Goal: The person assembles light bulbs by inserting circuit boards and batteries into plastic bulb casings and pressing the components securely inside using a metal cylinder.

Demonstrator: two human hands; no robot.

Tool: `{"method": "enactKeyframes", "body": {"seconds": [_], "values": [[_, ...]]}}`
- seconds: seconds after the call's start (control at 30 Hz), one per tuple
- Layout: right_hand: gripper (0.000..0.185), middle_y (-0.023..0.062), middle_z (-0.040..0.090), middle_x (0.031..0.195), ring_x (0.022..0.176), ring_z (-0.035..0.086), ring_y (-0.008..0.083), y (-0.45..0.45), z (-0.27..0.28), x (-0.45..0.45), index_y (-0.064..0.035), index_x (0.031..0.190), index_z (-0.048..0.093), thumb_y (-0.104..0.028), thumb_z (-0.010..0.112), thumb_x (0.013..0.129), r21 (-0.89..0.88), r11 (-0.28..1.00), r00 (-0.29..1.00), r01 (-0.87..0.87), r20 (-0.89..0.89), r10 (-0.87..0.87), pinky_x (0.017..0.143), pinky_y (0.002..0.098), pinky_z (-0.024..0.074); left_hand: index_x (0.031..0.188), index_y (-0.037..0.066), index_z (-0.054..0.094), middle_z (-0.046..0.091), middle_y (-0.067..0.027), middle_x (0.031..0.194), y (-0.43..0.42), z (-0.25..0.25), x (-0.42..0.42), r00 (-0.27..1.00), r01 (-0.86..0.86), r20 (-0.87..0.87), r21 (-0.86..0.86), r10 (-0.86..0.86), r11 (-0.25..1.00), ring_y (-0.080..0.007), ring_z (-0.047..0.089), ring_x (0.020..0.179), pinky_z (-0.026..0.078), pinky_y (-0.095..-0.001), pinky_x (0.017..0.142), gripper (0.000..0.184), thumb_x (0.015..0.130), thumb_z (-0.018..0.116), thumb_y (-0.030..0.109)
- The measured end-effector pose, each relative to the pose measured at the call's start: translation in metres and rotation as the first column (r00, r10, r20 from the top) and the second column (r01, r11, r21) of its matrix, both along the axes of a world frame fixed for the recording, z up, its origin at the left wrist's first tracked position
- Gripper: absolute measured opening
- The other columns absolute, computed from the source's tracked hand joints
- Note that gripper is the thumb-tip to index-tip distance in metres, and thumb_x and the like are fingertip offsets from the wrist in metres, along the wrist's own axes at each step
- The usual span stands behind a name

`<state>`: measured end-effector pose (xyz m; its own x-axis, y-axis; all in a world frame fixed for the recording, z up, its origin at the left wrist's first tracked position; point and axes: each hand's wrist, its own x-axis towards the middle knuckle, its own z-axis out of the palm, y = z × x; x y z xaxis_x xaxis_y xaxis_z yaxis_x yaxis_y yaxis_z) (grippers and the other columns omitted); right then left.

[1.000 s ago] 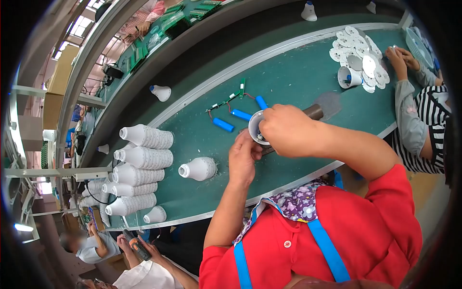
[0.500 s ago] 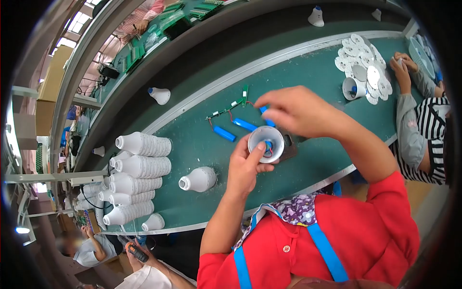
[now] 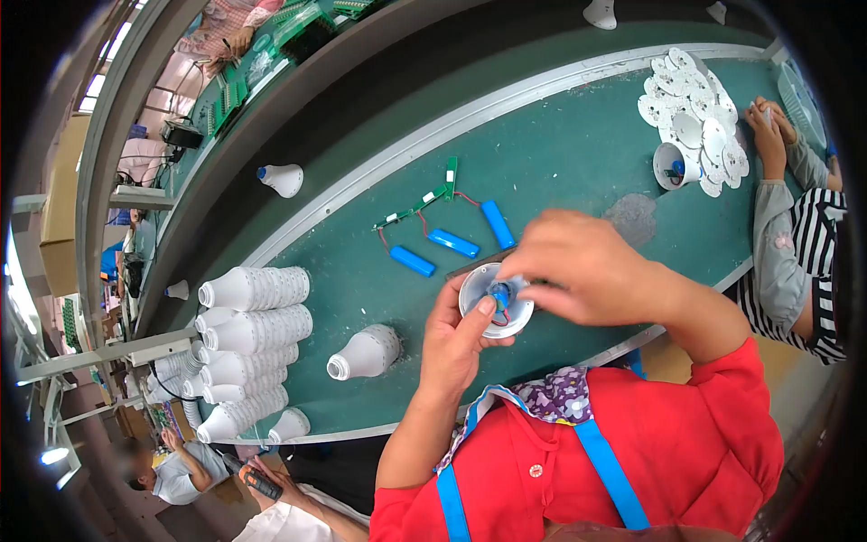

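Observation:
My left hand (image 3: 456,348) is closed around a white cone-shaped bulb housing (image 3: 522,318), its wide mouth turned up towards me. Inside the housing sit a blue cylindrical battery (image 3: 499,294) and a red wire, with my left thumb pressed in beside them. My right hand (image 3: 578,271) is over the housing's right rim; thumb and forefinger are apart and reach into the mouth near the battery. Beyond my hands, three blue batteries (image 3: 453,242) lie wired to narrow green circuit boards (image 3: 423,204). A dark flat object (image 3: 477,263) shows partly behind the housing.
Stacked white housings (image 3: 257,327) stand at the left, with a shorter stack (image 3: 366,352) lying nearer. White discs (image 3: 691,108) are piled at the far right beside another housing (image 3: 673,166). A co-worker's hands (image 3: 769,131) are at the right. A dark channel (image 3: 361,126) runs behind the bench.
My right hand has come down and left from above the housing to its mouth. My left hand still holds the housing, now tilted more. The camera view has shifted slightly.

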<state>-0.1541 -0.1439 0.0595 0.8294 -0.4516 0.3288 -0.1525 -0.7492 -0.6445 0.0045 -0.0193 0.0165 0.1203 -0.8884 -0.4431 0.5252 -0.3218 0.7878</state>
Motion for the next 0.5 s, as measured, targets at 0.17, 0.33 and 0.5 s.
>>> {"method": "enactKeyframes", "body": {"seconds": [0.17,0.33,0.5], "values": [[0.015,0.0034,0.059,0.073,0.078,0.057,0.0236,0.005,0.016,0.024,-0.0112,0.077,0.061,-0.015,0.067,0.063,-0.306,0.922,0.905,-0.238,-0.414,0.096,0.067,0.0383,0.0449,0.119,0.004,0.043,0.056,-0.0067,0.104,0.002,0.000,0.003,0.998,0.043,-0.046,-0.038,-0.045,0.998,-0.0134,0.060,0.088,0.057,-0.0278,0.062,0.035,0.088,0.055,0.016],[0.012,0.0029,0.060,0.074,0.080,0.057,0.0237,0.006,0.007,0.032,-0.0100,0.072,0.060,-0.015,0.065,0.063,-0.279,0.932,0.927,-0.232,-0.353,0.125,0.066,0.0383,0.0455,0.119,0.004,0.042,0.056,-0.0066,0.102,0.004,-0.002,0.004,0.997,0.041,-0.067,-0.038,-0.043,0.998,-0.0134,0.059,0.089,0.057,-0.0284,0.063,0.036,0.088,0.056,0.015],[0.014,0.0030,0.061,0.076,0.081,0.057,0.0248,0.007,0.011,0.030,-0.0107,0.074,0.061,-0.015,0.068,0.062,-0.255,0.941,0.913,-0.224,-0.392,0.111,0.067,0.0384,0.0459,0.118,0.004,0.042,0.056,-0.0073,0.102,0.002,-0.002,0.004,0.995,0.048,-0.088,-0.039,-0.051,0.998,-0.0140,0.060,0.088,0.057,-0.0284,0.063,0.036,0.087,0.058,0.013]]}}
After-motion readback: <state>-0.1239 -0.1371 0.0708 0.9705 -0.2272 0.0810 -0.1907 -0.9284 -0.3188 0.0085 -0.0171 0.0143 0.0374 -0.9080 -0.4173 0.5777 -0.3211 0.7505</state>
